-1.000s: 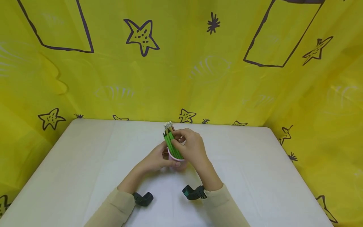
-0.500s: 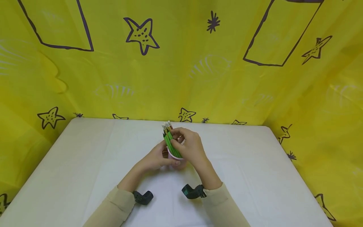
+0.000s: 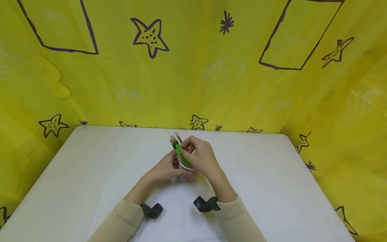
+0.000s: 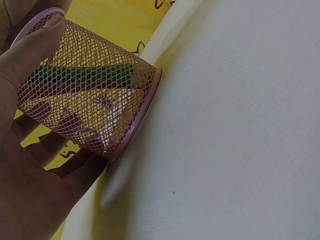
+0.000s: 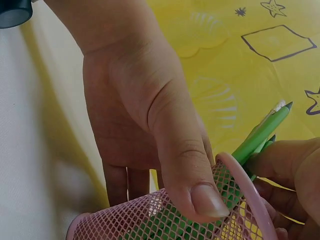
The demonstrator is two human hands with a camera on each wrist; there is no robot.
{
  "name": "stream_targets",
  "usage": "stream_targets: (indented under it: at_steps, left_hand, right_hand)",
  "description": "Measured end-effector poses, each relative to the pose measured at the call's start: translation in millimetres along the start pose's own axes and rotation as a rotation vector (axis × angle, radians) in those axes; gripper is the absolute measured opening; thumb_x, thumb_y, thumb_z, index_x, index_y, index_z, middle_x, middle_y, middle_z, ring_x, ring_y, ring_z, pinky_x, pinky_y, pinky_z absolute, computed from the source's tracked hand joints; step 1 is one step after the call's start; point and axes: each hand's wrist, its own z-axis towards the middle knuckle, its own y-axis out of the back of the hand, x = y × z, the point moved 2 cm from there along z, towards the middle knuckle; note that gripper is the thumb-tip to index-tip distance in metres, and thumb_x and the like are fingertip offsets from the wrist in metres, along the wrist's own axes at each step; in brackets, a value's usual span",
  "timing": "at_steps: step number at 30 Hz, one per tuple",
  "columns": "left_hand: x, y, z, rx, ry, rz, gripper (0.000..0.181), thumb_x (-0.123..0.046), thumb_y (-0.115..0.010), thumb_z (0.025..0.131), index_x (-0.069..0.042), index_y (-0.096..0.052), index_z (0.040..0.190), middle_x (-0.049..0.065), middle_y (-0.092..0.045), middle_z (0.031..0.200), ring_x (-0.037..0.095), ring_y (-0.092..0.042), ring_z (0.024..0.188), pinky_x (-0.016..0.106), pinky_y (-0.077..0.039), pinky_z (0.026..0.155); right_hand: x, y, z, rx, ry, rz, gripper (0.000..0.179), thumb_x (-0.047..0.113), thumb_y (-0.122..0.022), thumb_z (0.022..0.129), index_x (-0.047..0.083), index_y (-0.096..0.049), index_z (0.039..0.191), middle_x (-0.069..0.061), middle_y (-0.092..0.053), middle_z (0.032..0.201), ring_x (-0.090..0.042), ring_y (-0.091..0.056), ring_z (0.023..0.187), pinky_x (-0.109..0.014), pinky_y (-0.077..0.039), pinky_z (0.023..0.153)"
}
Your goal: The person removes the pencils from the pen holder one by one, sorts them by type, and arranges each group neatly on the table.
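A pink wire-mesh pencil cup (image 4: 100, 82) stands on the white table, its base on the cloth. My left hand (image 3: 164, 168) holds it round the side, thumb across the front of the mesh (image 5: 165, 212). Green pencils (image 3: 182, 156) lean out of the cup toward the upper left, with dark points and several white-tipped ends (image 3: 173, 140) at the top. A reddish-brown pencil (image 3: 178, 137) stands a little apart on their right. At the cup's mouth, my right hand (image 3: 203, 154) pinches pencils between thumb and fingers; which ones exactly is hidden.
A white cloth-covered table (image 3: 272, 181) spreads on both sides of the hands. Yellow sheeting (image 3: 181, 84) with starfish drawings rises behind and beside it. Black wrist cameras (image 3: 152, 210) sit on both wrists.
The tops of the pencil bunch have swung left and slightly down, and the reddish-brown pencil now shows apart from them. My right fingers shifted slightly left; the left hand keeps its hold.
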Motion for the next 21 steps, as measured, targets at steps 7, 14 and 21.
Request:
stream_targets:
  at_steps: [7,14,21]
  left_hand:
    - [0.2,-0.1,-0.2,-0.001,-0.01,0.002,0.081,-0.016,-0.083,0.082,-0.008,-0.038,0.148,0.012,-0.058,0.132,0.023,-0.062,0.109,0.039,-0.053,0.094]
    - [0.4,-0.6,0.1,0.005,-0.016,-0.018,0.084,-0.015,-0.083,0.081,-0.011,-0.037,0.151,0.011,-0.058,0.135,0.023,-0.062,0.11,0.041,-0.052,0.096]
    - [-2.0,0.7,-1.3,-0.007,0.006,0.0,0.083,-0.017,-0.084,0.08,-0.009,-0.038,0.149,0.011,-0.058,0.133,0.024,-0.062,0.112,0.039,-0.052,0.098]
  right_hand:
    - [0.3,-0.1,-0.5,-0.014,0.014,0.002,0.022,0.013,-0.075,0.087,0.018,-0.071,0.108,0.009,-0.065,0.08,-0.01,-0.058,0.072,-0.026,-0.049,0.06]
    - [-0.4,3.6,-1.0,-0.025,0.036,0.01,0.01,0.014,-0.076,0.086,0.017,-0.072,0.095,0.008,-0.067,0.085,-0.009,-0.061,0.077,-0.029,-0.052,0.064]
    - [-3.4,11.5,0.3,0.004,0.014,0.06,0.01,0.015,-0.075,0.087,0.016,-0.071,0.095,0.007,-0.07,0.083,-0.007,-0.065,0.075,-0.027,-0.056,0.066]
